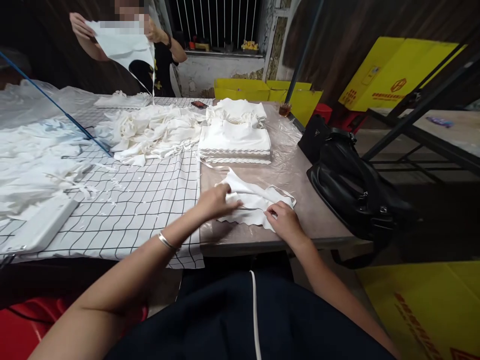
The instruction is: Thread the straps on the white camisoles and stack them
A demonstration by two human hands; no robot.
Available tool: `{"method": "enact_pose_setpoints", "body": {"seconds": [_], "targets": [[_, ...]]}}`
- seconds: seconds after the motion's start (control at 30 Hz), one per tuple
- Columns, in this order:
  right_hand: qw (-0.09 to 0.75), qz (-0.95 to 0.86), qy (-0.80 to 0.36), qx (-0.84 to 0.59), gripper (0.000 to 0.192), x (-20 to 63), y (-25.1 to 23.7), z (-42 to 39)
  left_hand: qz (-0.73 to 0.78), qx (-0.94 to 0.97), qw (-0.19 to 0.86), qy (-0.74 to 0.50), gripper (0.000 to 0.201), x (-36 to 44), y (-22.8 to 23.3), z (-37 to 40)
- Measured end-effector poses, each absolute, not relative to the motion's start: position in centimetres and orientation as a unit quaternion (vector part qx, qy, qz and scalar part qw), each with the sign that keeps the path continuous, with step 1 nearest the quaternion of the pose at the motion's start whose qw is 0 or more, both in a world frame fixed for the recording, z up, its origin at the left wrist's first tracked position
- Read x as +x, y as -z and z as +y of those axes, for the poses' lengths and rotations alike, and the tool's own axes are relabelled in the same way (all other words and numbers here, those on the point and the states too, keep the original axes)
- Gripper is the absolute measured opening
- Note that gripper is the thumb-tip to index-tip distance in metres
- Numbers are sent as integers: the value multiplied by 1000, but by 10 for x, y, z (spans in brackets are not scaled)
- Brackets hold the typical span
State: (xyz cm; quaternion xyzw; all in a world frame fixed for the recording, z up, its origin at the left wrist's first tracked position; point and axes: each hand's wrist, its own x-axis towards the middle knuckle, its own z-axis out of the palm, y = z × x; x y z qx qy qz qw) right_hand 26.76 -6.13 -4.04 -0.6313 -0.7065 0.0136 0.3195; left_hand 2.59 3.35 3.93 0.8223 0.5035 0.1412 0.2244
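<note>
A small white garment (pixel 252 200) with thin straps and a scalloped edge lies flat on the plastic-covered table (pixel 322 225) in front of me. My left hand (pixel 217 200) presses down on its left side with fingers pinching the fabric. Gripping the garment's lower right corner is my right hand (pixel 285 222). Just beyond it stands a neat stack of folded white garments (pixel 235 142).
A loose heap of white garments (pixel 150 130) covers the grid-patterned cloth (pixel 150 200) at left. A black bag (pixel 352 185) sits at the table's right edge. A person across the table holds up a white garment (pixel 122 45). Yellow boxes (pixel 262 90) stand behind.
</note>
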Motion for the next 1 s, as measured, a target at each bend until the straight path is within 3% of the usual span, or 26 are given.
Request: {"method": "enact_pose_setpoints", "body": {"seconds": [0.07, 0.2, 0.4, 0.57, 0.7, 0.83, 1.0], "targets": [[294, -705, -3, -645, 13, 269, 37, -66, 486, 856, 156, -79, 21, 33, -14, 12], [263, -703, 0, -661, 14, 275, 34, -76, 503, 854, 90, -96, 13, 18, 4, 3], [380, -671, 34, -635, 22, 286, 20, -84, 529, 827, 30, -187, 20, -14, -12, 11], [438, -632, 57, -637, 27, 296, -28, -71, 588, 784, 14, -197, 9, -47, -61, 49], [512, -586, -71, -624, 33, 288, -61, -40, 626, 727, 20, -281, 9, -60, -141, 98], [547, -584, -178, -572, 43, 271, -78, -9, 559, 751, 142, -321, 9, -30, -182, 104], [541, -641, -210, -503, 47, 261, -104, -5, 318, 858, 307, -262, 30, 38, -138, 66]]}}
